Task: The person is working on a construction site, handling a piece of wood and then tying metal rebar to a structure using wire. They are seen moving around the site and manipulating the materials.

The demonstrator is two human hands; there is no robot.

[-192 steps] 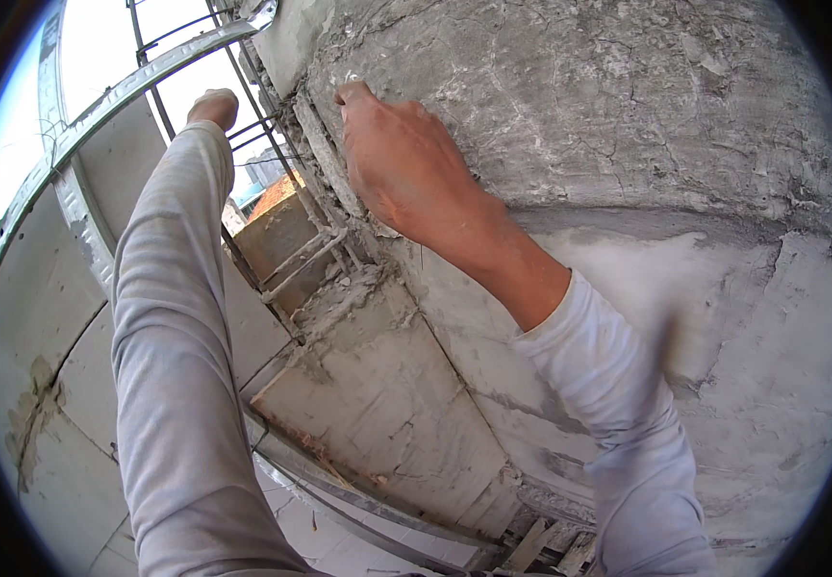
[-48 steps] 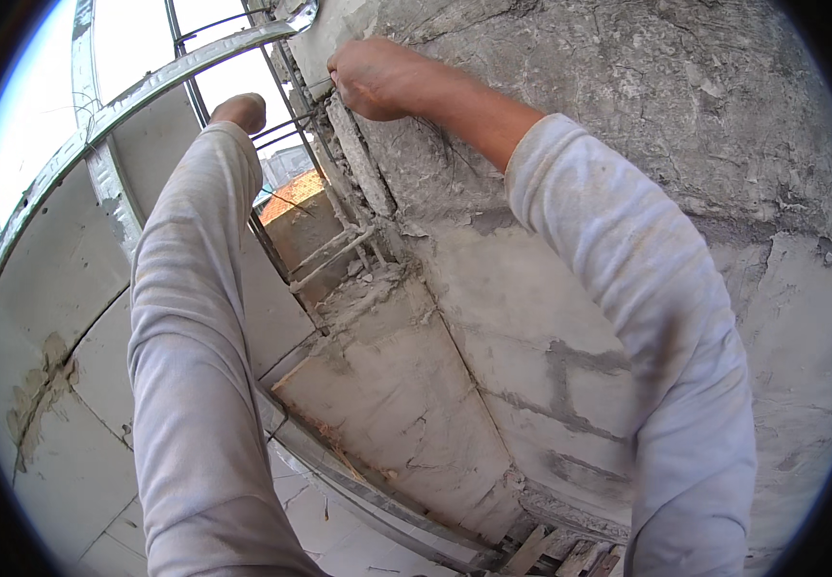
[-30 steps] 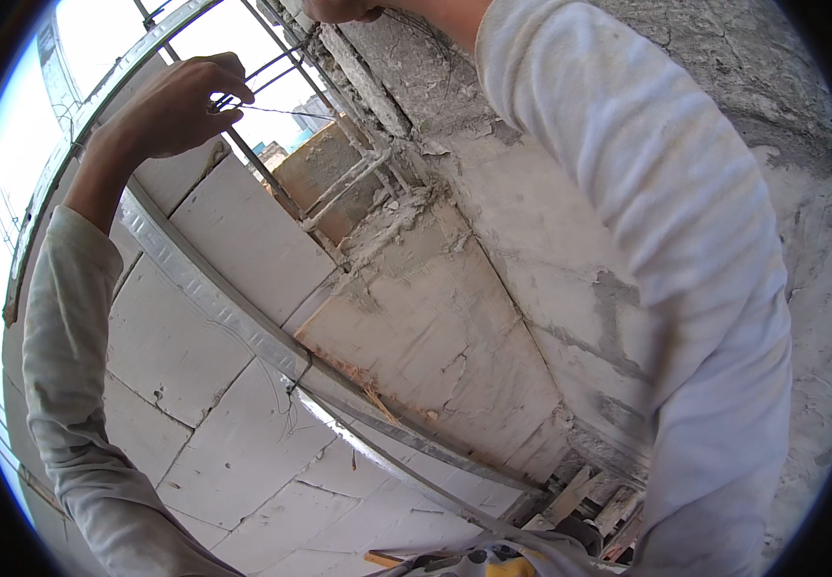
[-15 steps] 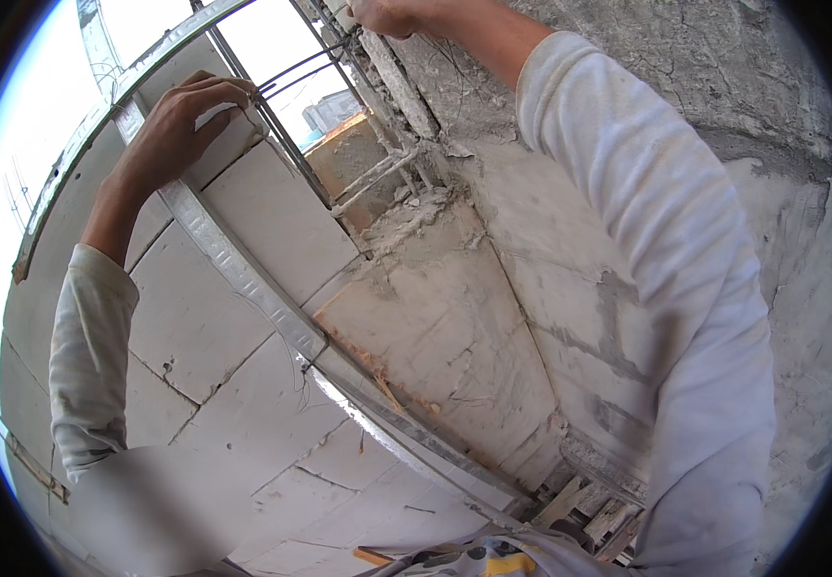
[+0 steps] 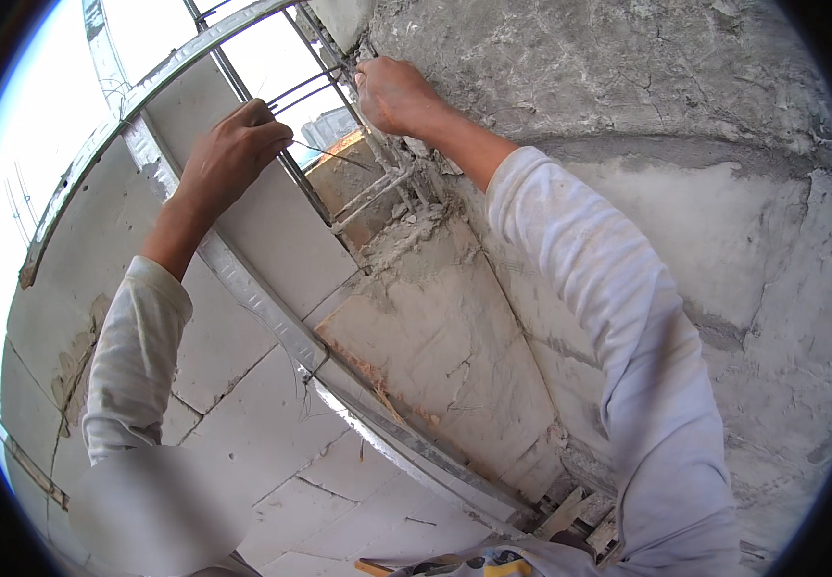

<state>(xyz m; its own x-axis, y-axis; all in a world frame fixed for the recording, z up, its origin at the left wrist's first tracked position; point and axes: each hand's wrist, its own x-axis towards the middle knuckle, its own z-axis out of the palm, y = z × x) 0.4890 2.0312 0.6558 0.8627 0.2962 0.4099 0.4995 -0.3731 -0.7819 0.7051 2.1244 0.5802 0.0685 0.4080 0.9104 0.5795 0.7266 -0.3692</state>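
My left hand is closed in a pinch on a thin dark wire. The wire's free end sticks out to the right, across the gap between the block wall and the concrete. Beside the hand run upright steel reinforcing bars, joined by thin cross bars. My right hand is higher and to the right, its fingers curled at the bars along the concrete edge. What its fingertips grip, if anything, is hidden.
A metal stud slants down the pale block wall and meets a curved metal rail at the top. Rough grey concrete rises on the right. Mortar-covered bars stick out below the gap. Wood pieces lie lower down.
My left hand has shifted right, away from the stud, and the wire now points out from its fingers. My right hand has come lower, fully into view by the bars.
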